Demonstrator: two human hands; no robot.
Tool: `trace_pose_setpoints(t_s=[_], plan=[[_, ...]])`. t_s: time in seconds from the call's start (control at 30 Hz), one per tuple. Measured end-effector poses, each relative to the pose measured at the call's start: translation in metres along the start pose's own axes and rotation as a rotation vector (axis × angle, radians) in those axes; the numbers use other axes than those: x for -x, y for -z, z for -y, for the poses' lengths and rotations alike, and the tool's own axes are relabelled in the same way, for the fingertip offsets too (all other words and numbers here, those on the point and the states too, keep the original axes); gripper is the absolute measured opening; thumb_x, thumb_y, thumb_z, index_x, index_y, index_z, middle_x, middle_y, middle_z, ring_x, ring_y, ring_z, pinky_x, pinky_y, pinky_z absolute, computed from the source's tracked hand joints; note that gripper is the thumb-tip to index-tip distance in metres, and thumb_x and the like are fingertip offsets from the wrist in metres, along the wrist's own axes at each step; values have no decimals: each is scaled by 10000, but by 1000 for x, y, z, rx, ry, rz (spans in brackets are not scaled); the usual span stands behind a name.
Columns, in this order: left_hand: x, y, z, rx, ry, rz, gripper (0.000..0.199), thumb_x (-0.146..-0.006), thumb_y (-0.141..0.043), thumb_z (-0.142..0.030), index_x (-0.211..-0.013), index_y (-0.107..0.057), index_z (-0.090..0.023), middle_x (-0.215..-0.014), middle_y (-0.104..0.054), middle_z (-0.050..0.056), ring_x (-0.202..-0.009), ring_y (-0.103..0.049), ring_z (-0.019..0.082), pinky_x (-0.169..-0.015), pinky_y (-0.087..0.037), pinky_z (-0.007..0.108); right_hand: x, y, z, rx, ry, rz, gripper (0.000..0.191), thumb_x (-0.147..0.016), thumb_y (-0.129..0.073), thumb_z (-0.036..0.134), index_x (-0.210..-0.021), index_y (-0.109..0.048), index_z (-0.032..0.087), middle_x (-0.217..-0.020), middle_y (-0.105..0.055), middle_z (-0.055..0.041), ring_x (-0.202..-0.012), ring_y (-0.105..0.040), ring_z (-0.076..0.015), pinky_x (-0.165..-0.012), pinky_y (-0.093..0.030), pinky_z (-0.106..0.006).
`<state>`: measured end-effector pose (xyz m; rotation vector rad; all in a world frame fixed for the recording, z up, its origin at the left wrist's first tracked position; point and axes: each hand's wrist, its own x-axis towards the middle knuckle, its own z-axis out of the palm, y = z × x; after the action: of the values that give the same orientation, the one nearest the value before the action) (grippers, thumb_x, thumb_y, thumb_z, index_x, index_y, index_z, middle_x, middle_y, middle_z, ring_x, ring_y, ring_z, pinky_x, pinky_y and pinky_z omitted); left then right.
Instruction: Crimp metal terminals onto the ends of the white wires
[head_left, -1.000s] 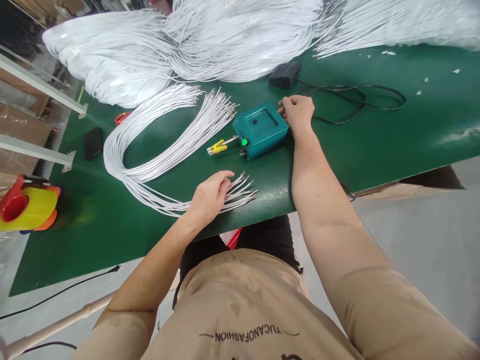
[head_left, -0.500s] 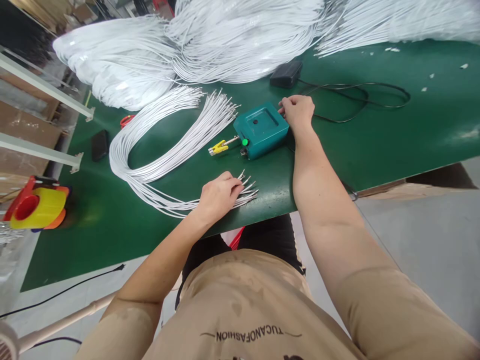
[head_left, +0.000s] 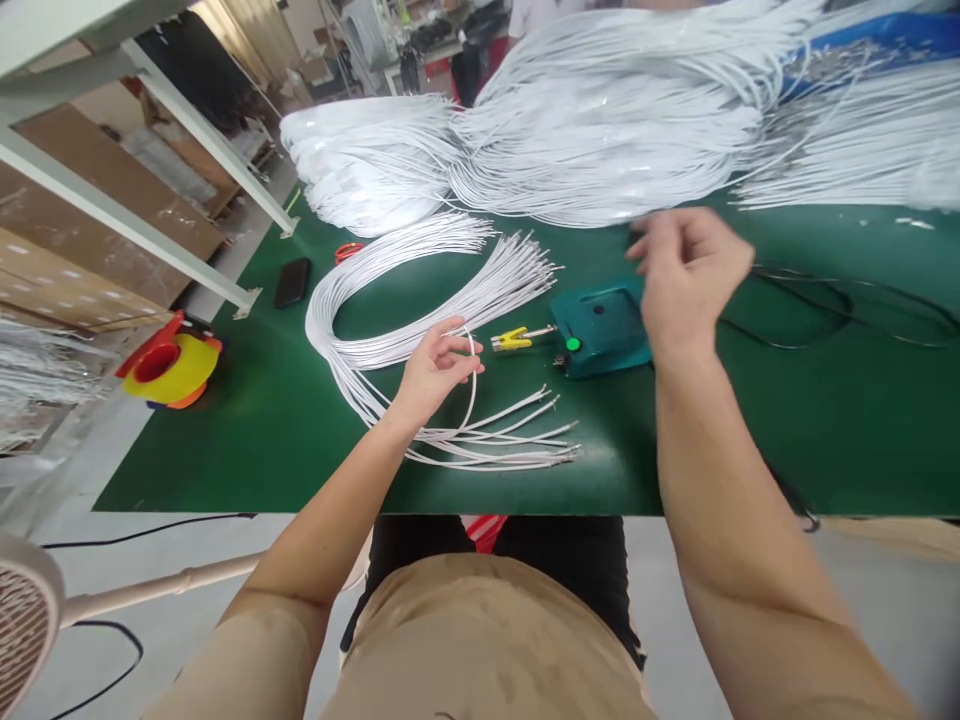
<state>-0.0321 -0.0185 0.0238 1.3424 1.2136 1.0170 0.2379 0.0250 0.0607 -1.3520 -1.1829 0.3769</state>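
My left hand (head_left: 435, 372) pinches one white cable (head_left: 472, 398) close to its tip, which is lifted off the table and bent upward. Beneath it, several loose cable ends (head_left: 517, 435) fan out to the right from a curved bundle of white cables (head_left: 324, 305). Just right of my left hand is a yellow clip (head_left: 514, 340) on a metal rod, attached to a teal box-shaped device (head_left: 600, 335) with a green button. My right hand (head_left: 694, 275) hovers by the device's far right corner, fingers curled and blurred; whether they hold anything is unclear.
Large heaps of white cable (head_left: 592, 150) line the back of the green table (head_left: 247, 430). A black cord (head_left: 825, 300) loops at right. A dark phone-like object (head_left: 292, 283), red-handled scissors (head_left: 348, 251) and a yellow tape roll (head_left: 172, 370) are at left, near white metal posts (head_left: 202, 130).
My left hand has moved up from the loose ends and now raises a single cable. My right hand has come away from the device's right side and lifted. The view has shifted.
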Motion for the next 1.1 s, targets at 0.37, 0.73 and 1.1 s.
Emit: trace_pose_setpoints(t_s=[0.37, 0.73, 1.1], plan=[[-26, -8, 7, 33, -128, 100, 713, -762, -730, -278, -1390, -397, -224, -812, -632, -25, -730, -670, 117, -753, -522, 266, 37, -84, 18, -174, -240, 737, 327, -849, -614, 473, -748, -729, 184, -575, -587, -3, -525, -536, -119, -546, -465, -250], [-28, -13, 18, 13, -140, 96, 710, -777, -705, -228, -1414, -393, -244, -817, -636, -24, -738, -667, 114, -742, -512, 258, 43, -82, 15, -367, -450, 747, 391, -649, -799, 563, -651, -702, 185, -633, -621, -4, -549, -520, -104, -549, -478, -253], [-28, -10, 23, 65, -104, 127, 641, -788, -712, -276, -1367, -441, -239, -819, -644, -17, -732, -667, 112, -754, -519, 259, 44, -83, 12, -159, -209, 694, 75, -701, -697, 243, -715, -766, 216, -792, -745, -26, -739, -672, -195, -704, -539, -325]])
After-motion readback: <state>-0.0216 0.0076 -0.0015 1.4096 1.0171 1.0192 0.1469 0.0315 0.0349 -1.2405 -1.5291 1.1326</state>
